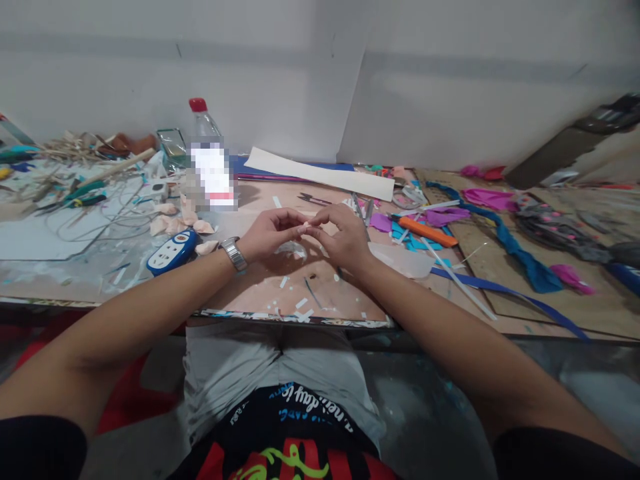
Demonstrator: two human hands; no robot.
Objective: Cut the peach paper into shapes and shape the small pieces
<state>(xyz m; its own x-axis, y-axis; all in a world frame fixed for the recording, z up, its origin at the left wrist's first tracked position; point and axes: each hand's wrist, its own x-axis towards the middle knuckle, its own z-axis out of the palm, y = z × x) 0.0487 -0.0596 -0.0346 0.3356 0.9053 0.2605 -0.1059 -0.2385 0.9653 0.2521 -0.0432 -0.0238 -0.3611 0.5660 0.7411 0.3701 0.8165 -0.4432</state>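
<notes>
Over the front middle of the worktable, my left hand (274, 233) and my right hand (345, 240) meet at the fingertips. Pinched between them is a small pale pink piece (304, 228), mostly covered by the fingers; its kind cannot be made out. Both hands are closed, thumbs against the fingers. Just under them lies a crumpled clear plastic scrap (293, 250). Left of my left wrist are several crumpled peach-coloured pieces (170, 221) and a blue and white power strip (173, 253). A translucent sheet (405, 260) lies beside my right wrist.
A red-capped bottle (207, 127) stands behind my left hand. A cream strip (320, 175) and small scissors (314, 199) lie farther back. To the right are an orange cutter (427, 231), blue ribbon (515, 297) and a dark bottle (565, 143). Pliers (85, 200) and sticks lie left.
</notes>
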